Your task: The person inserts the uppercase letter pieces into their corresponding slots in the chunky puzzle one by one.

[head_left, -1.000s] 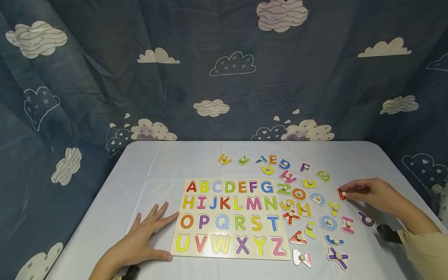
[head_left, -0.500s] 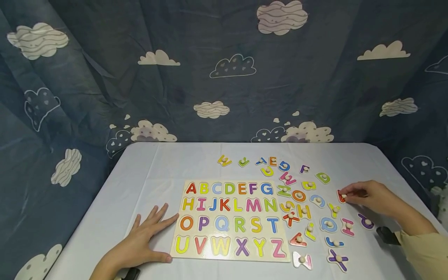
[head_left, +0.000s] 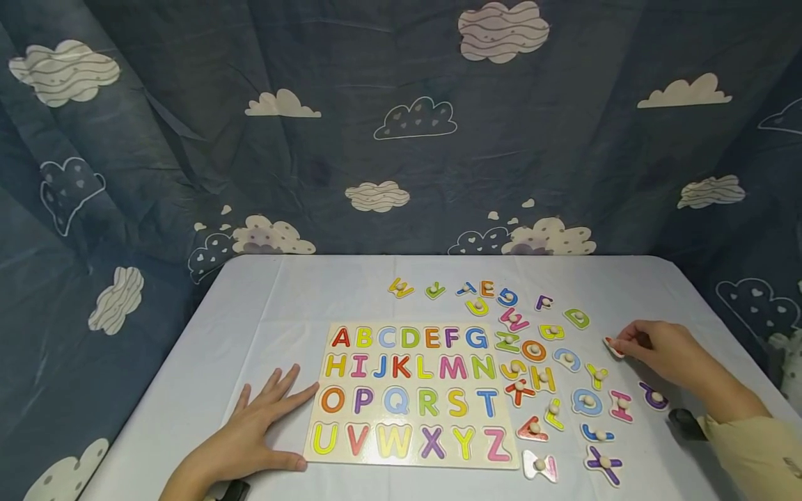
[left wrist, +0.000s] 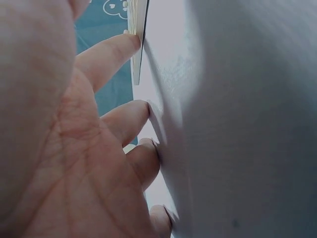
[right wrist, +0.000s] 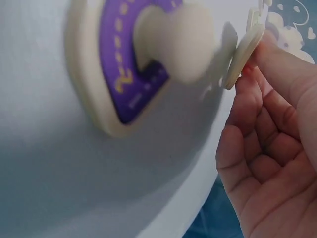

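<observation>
The wooden alphabet board (head_left: 413, 414) lies flat on the white table, its printed letters facing up. My left hand (head_left: 253, 428) is spread at its left side, thumb at the lower left corner and index fingertip at the left edge. The left wrist view has a fingertip (left wrist: 130, 43) against the board's side and the other fingers down on the tabletop. At the right my right hand (head_left: 667, 355) pinches a small red letter piece (head_left: 614, 347) with thumb and fingers. That piece is tilted, its pale wooden edge (right wrist: 245, 54) showing in the right wrist view; its face is mostly hidden.
Knobbed letter pieces lie scattered right of the board and behind it, such as the purple X (head_left: 603, 465), the pink I (head_left: 621, 406) and the orange E (head_left: 487, 288). A purple P piece (head_left: 654, 396) sits near my right wrist. A dark cloud-patterned curtain (head_left: 351, 62) hangs behind.
My right hand has turned the red letter piece so its face is less visible, staying at nearly the same spot. The left hand keeps its place at the board.
</observation>
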`<move>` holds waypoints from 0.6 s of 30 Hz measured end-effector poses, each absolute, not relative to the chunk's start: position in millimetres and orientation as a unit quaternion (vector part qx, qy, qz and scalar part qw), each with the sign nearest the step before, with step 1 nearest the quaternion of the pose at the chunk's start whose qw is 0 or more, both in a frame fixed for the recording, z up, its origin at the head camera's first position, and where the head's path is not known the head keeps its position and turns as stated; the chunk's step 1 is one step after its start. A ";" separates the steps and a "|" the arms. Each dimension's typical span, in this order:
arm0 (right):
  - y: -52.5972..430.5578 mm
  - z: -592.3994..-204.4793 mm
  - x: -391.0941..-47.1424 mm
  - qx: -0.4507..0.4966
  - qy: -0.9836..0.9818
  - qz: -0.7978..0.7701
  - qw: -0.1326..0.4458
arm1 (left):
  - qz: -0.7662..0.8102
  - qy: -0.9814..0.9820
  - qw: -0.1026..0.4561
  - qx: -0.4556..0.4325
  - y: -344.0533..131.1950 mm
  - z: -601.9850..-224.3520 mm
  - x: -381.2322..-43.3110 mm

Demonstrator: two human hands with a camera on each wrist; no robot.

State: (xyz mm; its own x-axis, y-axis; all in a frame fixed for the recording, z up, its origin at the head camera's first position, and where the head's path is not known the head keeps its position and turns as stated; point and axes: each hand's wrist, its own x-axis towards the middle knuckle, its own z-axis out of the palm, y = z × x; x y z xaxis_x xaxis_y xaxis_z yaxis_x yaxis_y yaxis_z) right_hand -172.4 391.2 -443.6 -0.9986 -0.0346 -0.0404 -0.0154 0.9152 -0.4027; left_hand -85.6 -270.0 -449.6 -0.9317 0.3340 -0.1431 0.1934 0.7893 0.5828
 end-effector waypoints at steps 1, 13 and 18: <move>391.1 -444.1 -172.0 -0.010 0.978 -0.207 0.023 | 0.292 0.938 0.120 0.141 -270.2 -449.7 -85.5; 393.1 -442.8 -171.7 -0.034 0.970 -0.237 0.041 | 0.294 0.937 0.122 0.144 -272.1 -448.7 -85.3; 394.4 -445.8 -170.2 -0.039 0.971 -0.234 0.043 | 0.299 0.934 0.126 0.147 -271.8 -449.7 -85.5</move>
State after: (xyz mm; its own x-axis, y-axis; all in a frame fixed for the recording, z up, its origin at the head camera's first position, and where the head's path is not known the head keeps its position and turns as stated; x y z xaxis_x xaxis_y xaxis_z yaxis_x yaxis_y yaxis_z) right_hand -170.2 394.4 -445.8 -0.9933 -0.0958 -0.0646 -0.0558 0.8876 -0.4572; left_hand -85.5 -271.8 -449.7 -0.9250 0.3503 -0.1472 0.1999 0.7782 0.5954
